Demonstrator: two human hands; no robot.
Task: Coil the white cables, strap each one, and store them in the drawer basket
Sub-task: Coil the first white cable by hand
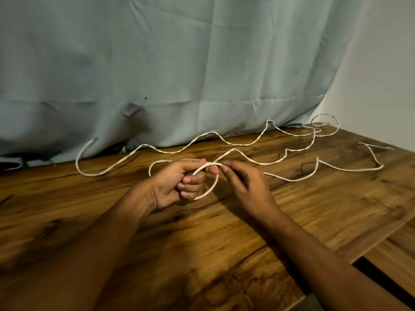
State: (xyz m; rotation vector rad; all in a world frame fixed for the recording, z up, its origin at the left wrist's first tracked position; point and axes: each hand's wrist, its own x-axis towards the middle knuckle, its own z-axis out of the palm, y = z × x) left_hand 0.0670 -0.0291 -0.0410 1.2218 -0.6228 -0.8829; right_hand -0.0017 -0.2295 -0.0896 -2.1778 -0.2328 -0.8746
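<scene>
White cables (203,136) lie on a brown wood-grain table (89,221) before a pale blue-green curtain (157,63).

A thin white cable (217,176) is bent into 1 small upright loop between the left hand (175,182) and the right hand (247,187), which both pinch it near its top. More of it lies in loose waves beyond the hands and to their right, ending in a raised ring (325,114) far right. 1 free end (93,140) curls up well left of the left hand.
</scene>
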